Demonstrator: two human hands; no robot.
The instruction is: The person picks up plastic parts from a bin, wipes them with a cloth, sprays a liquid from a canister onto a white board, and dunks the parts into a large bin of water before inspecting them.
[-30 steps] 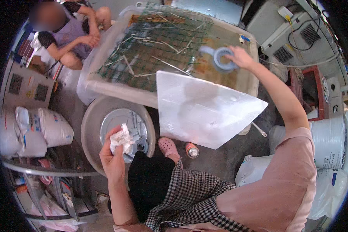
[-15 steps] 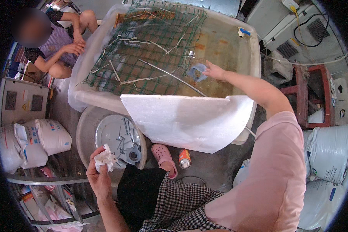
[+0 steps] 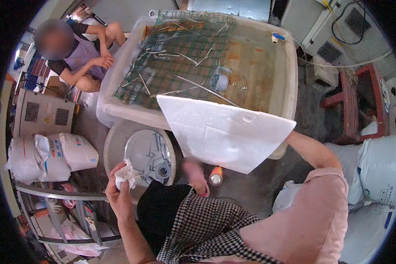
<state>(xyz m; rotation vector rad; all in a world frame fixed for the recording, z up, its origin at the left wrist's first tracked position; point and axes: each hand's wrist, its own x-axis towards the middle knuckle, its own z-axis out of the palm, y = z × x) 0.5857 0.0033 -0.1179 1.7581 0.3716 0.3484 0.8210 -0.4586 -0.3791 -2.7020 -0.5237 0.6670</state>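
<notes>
My left hand (image 3: 120, 196) is closed round a crumpled white tissue (image 3: 126, 176), over the rim of a round tub. In that tub sits a basin (image 3: 138, 154) with several long metal rods and a grey plastic fitting (image 3: 163, 170). My right forearm (image 3: 314, 149) goes behind a white foam board (image 3: 226, 132), which hides the hand and whatever it touches. Beyond the board, a bluish-grey plastic part (image 3: 221, 82) lies in the water of a large tank (image 3: 288, 94), beside green wire mesh (image 3: 185, 53) and a slanting metal rod (image 3: 207, 91).
Across the tank's left corner a person (image 3: 83, 61) crouches, hands together. A spray can (image 3: 216, 176) stands on the floor by my pink shoe (image 3: 198, 178). White sacks (image 3: 77, 152) and a metal rack (image 3: 66, 193) line the left; a red frame (image 3: 345, 105) stands right.
My right hand has let go of the bluish-grey part and drawn back behind the foam board. The part now lies in rippling water. My view has shifted; the left hand still holds the tissue.
</notes>
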